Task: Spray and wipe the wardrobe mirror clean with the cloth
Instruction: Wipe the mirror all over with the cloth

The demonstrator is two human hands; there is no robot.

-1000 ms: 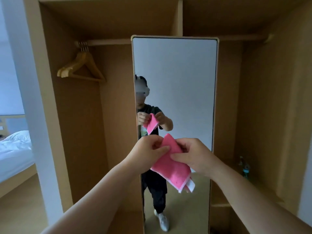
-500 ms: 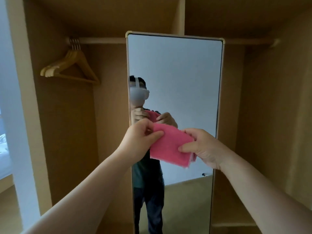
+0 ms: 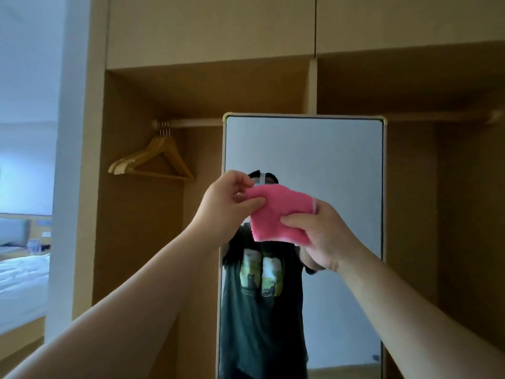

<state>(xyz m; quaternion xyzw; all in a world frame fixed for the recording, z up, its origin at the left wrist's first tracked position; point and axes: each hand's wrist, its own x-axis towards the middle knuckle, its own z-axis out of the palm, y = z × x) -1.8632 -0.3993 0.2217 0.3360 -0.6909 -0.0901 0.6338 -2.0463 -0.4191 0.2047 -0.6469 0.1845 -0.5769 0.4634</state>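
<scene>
Leftmost, bed (image 3: 21,277); wooden hangers (image 3: 153,160) on the wardrobe rail (image 3: 191,123). Left hand (image 3: 226,203) pinches the pink cloth (image 3: 281,214) at its left edge, thumb against fingers. Right hand (image 3: 322,236) grips its right side, thumb across the front. Cloth held up before the mirror (image 3: 328,160), seemingly clear of the glass.

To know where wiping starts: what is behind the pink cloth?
Behind the pink cloth stands the mirror. The cloth hides most of the reflected head and that patch of glass.
</scene>
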